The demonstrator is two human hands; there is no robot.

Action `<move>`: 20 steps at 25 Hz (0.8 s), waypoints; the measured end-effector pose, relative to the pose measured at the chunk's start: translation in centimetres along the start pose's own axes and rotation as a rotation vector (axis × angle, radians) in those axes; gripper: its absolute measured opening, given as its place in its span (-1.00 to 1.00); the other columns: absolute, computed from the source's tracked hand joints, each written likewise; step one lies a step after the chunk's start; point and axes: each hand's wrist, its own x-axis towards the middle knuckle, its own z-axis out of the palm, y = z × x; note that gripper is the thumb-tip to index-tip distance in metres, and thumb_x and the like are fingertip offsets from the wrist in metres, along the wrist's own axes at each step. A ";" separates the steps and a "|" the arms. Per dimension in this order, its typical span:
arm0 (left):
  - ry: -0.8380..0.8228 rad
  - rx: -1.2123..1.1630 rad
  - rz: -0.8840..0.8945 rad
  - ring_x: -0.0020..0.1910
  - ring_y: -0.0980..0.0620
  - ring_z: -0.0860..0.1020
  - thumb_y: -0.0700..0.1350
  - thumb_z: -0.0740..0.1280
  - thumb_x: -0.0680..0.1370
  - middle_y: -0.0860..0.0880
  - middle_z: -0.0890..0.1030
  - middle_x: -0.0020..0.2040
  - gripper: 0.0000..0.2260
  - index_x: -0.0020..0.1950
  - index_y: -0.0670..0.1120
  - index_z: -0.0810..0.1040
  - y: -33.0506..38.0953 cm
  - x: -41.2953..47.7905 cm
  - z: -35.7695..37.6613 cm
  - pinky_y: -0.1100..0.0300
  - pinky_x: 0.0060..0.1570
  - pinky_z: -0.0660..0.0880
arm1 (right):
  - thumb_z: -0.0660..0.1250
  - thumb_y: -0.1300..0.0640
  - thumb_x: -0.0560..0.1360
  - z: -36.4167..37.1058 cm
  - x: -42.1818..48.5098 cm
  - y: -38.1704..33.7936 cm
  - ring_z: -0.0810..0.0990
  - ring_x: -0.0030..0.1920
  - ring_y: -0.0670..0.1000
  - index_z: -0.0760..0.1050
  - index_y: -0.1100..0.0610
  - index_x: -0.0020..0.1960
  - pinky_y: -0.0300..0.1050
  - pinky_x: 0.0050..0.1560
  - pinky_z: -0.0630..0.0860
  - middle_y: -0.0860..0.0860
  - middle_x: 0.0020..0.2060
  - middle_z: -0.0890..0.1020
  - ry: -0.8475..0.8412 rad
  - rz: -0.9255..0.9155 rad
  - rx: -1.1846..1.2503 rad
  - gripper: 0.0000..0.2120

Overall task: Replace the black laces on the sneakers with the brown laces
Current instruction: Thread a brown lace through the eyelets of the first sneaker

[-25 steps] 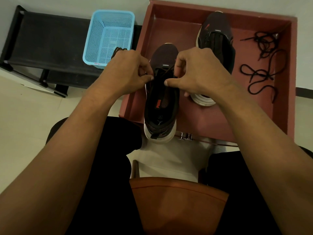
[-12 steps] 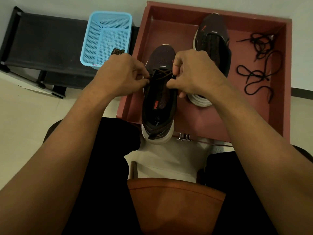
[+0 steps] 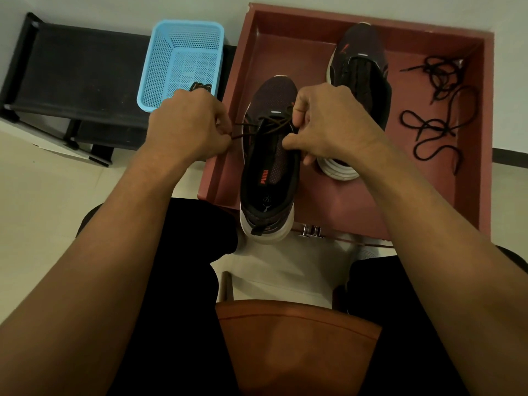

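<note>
Pale tiled floor [image 3: 43, 210] underneath, white wall along the top edge. Black-trousered thighs and two bare forearms across the lower half, cut off by the frame. Reddish-brown tray [image 3: 285, 52] ahead of the knees, near right corner hidden behind the right forearm. Black bench [image 3: 71, 67] at left, partly out of view. Brown stool seat [image 3: 297, 338] between the thighs, cropped at the bottom. Blue plastic basket [image 3: 160, 67] on the bench, just beside the tray; inside it a dark coil [image 3: 201, 87], half covered by knuckles and too dim to name. Near sneaker [image 3: 274, 92], dark with a white sole, toe pointing away, heel overhanging the tray's near edge. Second sneaker [image 3: 360, 47] farther back and right, heel end hidden behind the right hand. Left hand [image 3: 185, 124] beside the near sneaker, thumb and forefinger pinching one end of the brown lace [image 3: 265, 127]. Right hand [image 3: 328, 121] opposite, fingers curled onto the lace's other run by the front eyelets, thumb over the shoe's opening, the pinch itself mostly hidden. Black laces [image 3: 440, 121] tangled loose at the tray's right, well apart from both shoes. Small metal fitting [image 3: 311, 231] at the tray's near edge, hard to make out.
</note>
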 end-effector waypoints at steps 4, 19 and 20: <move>-0.013 -0.134 0.130 -0.06 0.04 0.61 0.08 0.54 0.50 0.18 0.58 -0.24 -0.89 0.01 0.18 0.74 1.5 -0.3 -0.3 0.04 -0.04 0.58 | 0.58 0.07 0.48 -0.2 0.0 -0.1 0.68 -0.47 -0.13 0.52 0.02 -0.02 -0.28 -0.32 0.54 -0.04 -0.29 0.70 -0.005 0.011 0.003 -0.76; -0.026 -0.162 0.121 -0.26 0.15 0.49 0.04 0.55 0.51 0.24 0.48 -0.34 -0.93 -0.02 0.14 0.75 1.6 -0.3 -0.3 0.09 -0.11 0.49 | 0.58 0.09 0.48 -0.2 0.1 0.0 0.69 -0.46 -0.12 0.50 0.01 -0.04 -0.25 -0.29 0.58 -0.04 -0.31 0.71 -0.018 0.003 0.001 -0.76; -0.011 -0.149 0.095 -0.23 0.14 0.51 0.05 0.55 0.51 0.21 0.52 -0.30 -0.93 -0.03 0.13 0.75 1.4 -0.2 -0.3 0.09 -0.12 0.47 | 0.58 0.09 0.48 -0.2 0.1 0.0 0.69 -0.46 -0.12 0.50 0.01 -0.05 -0.26 -0.29 0.57 -0.04 -0.31 0.71 -0.020 0.002 0.001 -0.76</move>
